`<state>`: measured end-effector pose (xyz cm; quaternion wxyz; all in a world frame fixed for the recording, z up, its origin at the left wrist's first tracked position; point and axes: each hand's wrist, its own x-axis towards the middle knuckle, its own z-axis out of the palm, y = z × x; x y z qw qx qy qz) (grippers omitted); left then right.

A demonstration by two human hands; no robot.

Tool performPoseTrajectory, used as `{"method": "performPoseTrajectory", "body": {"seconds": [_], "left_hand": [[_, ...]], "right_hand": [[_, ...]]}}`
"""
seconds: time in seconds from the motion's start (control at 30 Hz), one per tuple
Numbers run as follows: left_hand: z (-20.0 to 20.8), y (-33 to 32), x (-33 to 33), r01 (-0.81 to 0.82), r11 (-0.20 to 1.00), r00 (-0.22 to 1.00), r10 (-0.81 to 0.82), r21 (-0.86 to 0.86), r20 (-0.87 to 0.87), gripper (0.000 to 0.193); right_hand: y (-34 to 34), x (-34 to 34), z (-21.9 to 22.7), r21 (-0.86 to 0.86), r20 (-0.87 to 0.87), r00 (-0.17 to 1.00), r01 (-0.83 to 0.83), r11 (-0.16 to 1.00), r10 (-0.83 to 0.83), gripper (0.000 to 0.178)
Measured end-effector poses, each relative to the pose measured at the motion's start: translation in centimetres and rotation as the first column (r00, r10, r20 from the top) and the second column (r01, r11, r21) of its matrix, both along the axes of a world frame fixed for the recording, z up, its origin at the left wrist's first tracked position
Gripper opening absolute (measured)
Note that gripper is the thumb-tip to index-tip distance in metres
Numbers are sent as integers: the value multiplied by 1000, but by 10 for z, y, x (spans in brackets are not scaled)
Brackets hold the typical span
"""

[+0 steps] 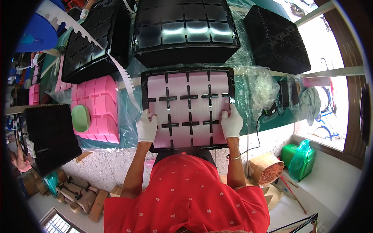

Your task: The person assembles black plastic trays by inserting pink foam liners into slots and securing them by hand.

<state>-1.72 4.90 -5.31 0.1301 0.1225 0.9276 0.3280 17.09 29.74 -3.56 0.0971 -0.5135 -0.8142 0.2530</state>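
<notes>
A black plastic tray (pixel 145 87) lies in front of me, close against my body. Pale pink sheet material (pixel 179 112) covers its middle, and black cross-shaped ridges show through in rows. My left hand (pixel 147 127), in a white glove, grips the tray's left edge near the front corner, thumb toward the pink sheet. On the opposite edge, my right hand (pixel 232 122), also gloved in white, holds on the same way. The fingers beneath the rim are partly hidden. Left of the tray stand stacked bright pink trays (pixel 103 101) with a green oval dish (pixel 81 118) on them.
Tall black tray stacks stand at the back middle (pixel 186 29), back left (pixel 93 39), back right (pixel 276 39) and far left (pixel 48 136). A white perforated strip (pixel 120 70) hangs across the left. Crumpled clear plastic (pixel 263 89) and a black cable (pixel 259 130) lie right.
</notes>
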Motion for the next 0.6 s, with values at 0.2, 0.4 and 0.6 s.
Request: {"method": "performPoseTrajectory", "body": {"seconds": [0.2, 0.4, 0.6], "left_hand": [[-7, -2, -3, -9, 999, 1000, 10, 40, -23, 30], [-4, -2, -3, -17, 1000, 1000, 17, 7, 25, 31], [-2, 3, 0, -25, 1000, 1000, 25, -10, 9, 33]], "right_hand": [[0, 0, -6, 43, 26, 1000, -6, 999, 5, 36], [0, -1, -3, 35, 46, 999, -25, 999, 23, 36], [5, 4, -7, 17, 30, 999, -30, 999, 29, 37]]}}
